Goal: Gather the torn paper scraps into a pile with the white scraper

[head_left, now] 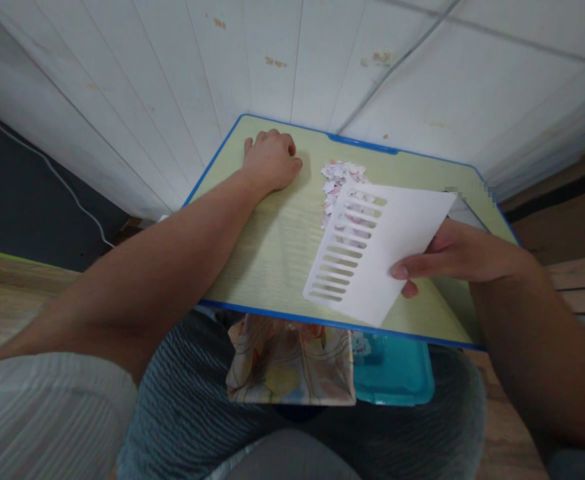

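On the table, my left hand rests near the far left, its fingers loosely curled and thumb apart, with nothing visible in it. My right hand grips a thin white slotted sheet by its right side, thumb on top and other fingers partly hidden beneath. A row of long rounded slots runs along the sheet's left edge. The sheet is tilted above the table. Behind and partly under it lies a pile of torn paper scraps, white with pinkish marks, some showing through the slots.
The yellowish tabletop has a blue rim. Below its near edge, a floral-patterned open box and a turquoise plastic container sit at my lap. A white panelled wall stands behind the table, with a grey cable running down it.
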The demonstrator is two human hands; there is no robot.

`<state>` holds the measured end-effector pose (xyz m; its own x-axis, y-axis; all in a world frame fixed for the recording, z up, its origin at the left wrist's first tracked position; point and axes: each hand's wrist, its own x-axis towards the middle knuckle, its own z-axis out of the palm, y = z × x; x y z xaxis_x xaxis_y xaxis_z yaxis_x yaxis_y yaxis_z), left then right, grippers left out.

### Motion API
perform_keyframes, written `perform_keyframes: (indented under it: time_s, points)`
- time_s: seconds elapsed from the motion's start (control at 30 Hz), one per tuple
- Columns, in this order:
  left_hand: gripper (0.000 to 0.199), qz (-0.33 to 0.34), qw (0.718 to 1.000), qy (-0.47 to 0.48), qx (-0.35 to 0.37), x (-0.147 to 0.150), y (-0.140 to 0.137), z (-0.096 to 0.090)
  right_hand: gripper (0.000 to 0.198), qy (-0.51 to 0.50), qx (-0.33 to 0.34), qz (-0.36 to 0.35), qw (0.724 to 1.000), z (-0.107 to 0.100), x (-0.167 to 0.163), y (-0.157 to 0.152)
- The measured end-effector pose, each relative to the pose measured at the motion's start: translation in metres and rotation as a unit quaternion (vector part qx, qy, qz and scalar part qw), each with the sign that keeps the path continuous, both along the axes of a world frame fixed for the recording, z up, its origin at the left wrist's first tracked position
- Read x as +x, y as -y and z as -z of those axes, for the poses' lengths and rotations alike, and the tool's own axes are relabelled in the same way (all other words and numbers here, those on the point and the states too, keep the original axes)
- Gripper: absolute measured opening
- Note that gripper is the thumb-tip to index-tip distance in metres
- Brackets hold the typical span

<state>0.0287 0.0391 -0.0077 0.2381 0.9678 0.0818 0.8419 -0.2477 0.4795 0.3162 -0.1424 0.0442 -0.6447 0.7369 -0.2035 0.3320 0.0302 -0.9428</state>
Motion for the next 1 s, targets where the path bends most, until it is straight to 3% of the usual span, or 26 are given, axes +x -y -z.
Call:
perform_keyframes:
  time_s: [0.17, 0.33, 0.53, 0.67, 0.9, 1.0]
  points:
    - [0.086, -0.001, 1.0, -0.006, 0.013, 0.0, -0.001, 0.001, 0.05, -0.05, 0.158, 0.186, 0.968, 0.011, -0.006, -0.007]
    - [0.069, -0.018, 0.999, -0.02, 0.04, 0.001, -0.004, 0.002, 0.048, -0.054, 0.16, 0.211, 0.963, 0.017, -0.01, -0.008]
    - [0.072, -0.008, 1.0, -0.012, 0.026, 0.0, -0.003, 0.003, 0.043, -0.02, 0.152, 0.176, 0.972, 0.015, -0.009, -0.006]
    - [0.062, -0.01, 0.999, -0.021, 0.038, 0.0, -0.003, 0.003, 0.045, 0.006, 0.087, 0.118, 0.989, 0.009, -0.003, -0.005]
    - [0.081, -0.012, 1.0, -0.014, 0.025, 0.001, -0.006, 0.005, 0.047, 0.022, 0.034, 0.075, 0.996, 0.007, 0.006, -0.001]
    - [0.072, -0.012, 0.999, -0.017, 0.035, 0.0, -0.007, 0.005, 0.045, 0.015, -0.002, 0.017, 1.0, 0.005, 0.005, -0.001]
